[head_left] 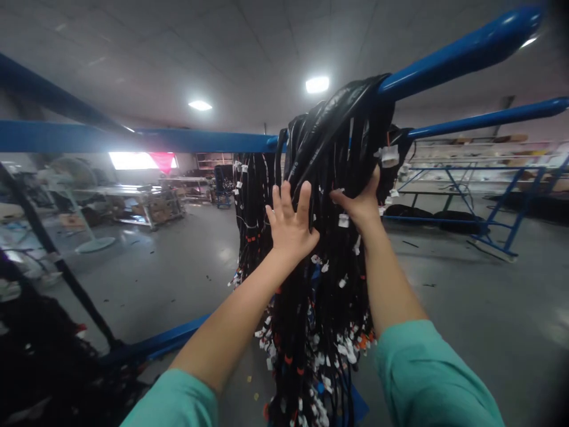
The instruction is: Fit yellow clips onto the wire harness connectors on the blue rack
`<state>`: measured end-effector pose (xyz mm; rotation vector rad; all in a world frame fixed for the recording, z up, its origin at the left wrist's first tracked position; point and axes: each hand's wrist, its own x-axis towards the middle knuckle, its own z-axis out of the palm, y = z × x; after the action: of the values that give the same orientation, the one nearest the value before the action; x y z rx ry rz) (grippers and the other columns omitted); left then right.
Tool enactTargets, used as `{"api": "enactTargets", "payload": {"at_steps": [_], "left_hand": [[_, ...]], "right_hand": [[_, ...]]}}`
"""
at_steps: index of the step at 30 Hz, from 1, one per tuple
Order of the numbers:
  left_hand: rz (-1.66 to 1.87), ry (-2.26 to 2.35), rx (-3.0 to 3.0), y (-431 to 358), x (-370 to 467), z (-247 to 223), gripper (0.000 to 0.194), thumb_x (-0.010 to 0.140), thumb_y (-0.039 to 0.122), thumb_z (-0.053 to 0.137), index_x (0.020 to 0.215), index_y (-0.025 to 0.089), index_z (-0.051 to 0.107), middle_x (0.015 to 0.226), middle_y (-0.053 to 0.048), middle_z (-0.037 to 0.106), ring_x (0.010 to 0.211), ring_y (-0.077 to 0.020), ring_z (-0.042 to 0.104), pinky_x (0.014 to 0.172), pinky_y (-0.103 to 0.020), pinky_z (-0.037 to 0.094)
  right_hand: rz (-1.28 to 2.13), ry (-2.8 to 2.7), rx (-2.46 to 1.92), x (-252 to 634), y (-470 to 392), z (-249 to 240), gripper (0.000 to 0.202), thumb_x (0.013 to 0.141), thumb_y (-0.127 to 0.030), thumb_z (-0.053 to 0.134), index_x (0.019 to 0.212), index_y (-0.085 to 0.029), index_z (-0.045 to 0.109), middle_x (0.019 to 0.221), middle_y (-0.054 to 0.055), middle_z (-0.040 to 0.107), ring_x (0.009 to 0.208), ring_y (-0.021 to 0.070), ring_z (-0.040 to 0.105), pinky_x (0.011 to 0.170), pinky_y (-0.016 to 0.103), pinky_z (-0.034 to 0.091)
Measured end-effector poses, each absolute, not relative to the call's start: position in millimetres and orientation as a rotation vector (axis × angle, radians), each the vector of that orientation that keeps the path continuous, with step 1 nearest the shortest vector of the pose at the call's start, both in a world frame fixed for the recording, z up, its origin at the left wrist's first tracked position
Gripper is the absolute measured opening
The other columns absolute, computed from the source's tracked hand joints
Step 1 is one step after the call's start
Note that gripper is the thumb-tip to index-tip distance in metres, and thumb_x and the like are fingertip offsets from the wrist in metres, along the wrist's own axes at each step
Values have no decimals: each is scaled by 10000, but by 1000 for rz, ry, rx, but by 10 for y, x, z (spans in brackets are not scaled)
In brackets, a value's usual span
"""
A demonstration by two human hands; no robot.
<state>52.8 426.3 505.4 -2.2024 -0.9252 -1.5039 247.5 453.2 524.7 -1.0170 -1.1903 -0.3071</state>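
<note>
Thick black wire harnesses [329,136] hang over a blue rack arm [444,56], with white, orange and blue connectors at their lower ends. My left hand [291,222] lies against the front left of the bundle, its fingers spread and pointing up. On the bundle's right side is my right hand [362,204], thumb apart from the fingers, which are partly hidden behind the harnesses. A white tag [389,155] hangs just above my right hand.
A blue beam [200,140] crosses at the left, and a second blue arm [489,118] extends at the right. Another harness bundle [253,207] hangs behind. A fan [73,178] stands at the left, and a blue-framed table [511,207] at the right.
</note>
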Motion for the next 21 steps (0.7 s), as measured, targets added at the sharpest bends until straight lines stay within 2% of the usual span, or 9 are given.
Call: {"api": "enactTargets", "payload": {"at_steps": [4,7,9,13,15,18,21], "left_hand": [[-1469,-988,-2244,4706,448,5068,917,665,229,627,1424,239,113,1503,-122,4,1363,-390,11,1018,-637,193],[-1431,-1097,-2279,5043,355,5096,944,624,191,646,1416,199,133,1496,-166,10,1355,-406,56,995,-637,230],[-1393,-1090,-2316,5178,290,5116,959,600,170,659,1411,160,149,1487,-199,17,1355,-402,71,1009,-607,235],[-1403,-870,-2451,5260,181,5070,989,598,278,717,1410,174,162,1487,-197,21,1373,-345,75,1054,-507,247],[-1520,-837,-2492,5271,147,4970,1031,588,379,743,1413,216,146,1494,-173,8,1381,-321,66,1067,-476,250],[-1860,-1017,-2490,5300,108,4729,1147,548,473,764,1424,240,60,1497,-162,-18,1380,-320,81,1077,-476,234],[-2106,-1254,-2606,5336,36,4465,1143,570,514,742,1427,175,65,1482,-199,95,1359,-323,175,1083,-481,209]], "right_hand": [[-196,-1221,-965,2302,5128,5307,941,589,-388,716,1351,-203,195,1350,142,370,1220,257,410,1001,461,354],[-68,-1221,-1006,2148,5384,5337,1014,547,-363,740,1362,-195,161,1295,138,449,1161,250,474,983,461,366],[-50,-1202,-1012,2075,5466,5342,1059,519,-360,754,1365,-189,140,1308,142,444,1167,243,473,995,446,357],[-55,-1181,-990,2034,5503,5302,1002,524,-380,747,1332,-150,201,1297,169,451,1159,239,480,1003,423,350],[-42,-1187,-991,2049,5501,5266,977,532,-377,741,1323,-138,220,1272,169,473,1143,236,493,1001,413,354],[-32,-1224,-952,2079,5500,5217,942,564,-356,720,1335,-173,211,1274,135,479,1139,211,495,1002,398,355],[-7,-1222,-967,2094,5489,5194,948,565,-346,717,1346,-172,210,1269,132,484,1140,213,494,1003,404,355]]}}
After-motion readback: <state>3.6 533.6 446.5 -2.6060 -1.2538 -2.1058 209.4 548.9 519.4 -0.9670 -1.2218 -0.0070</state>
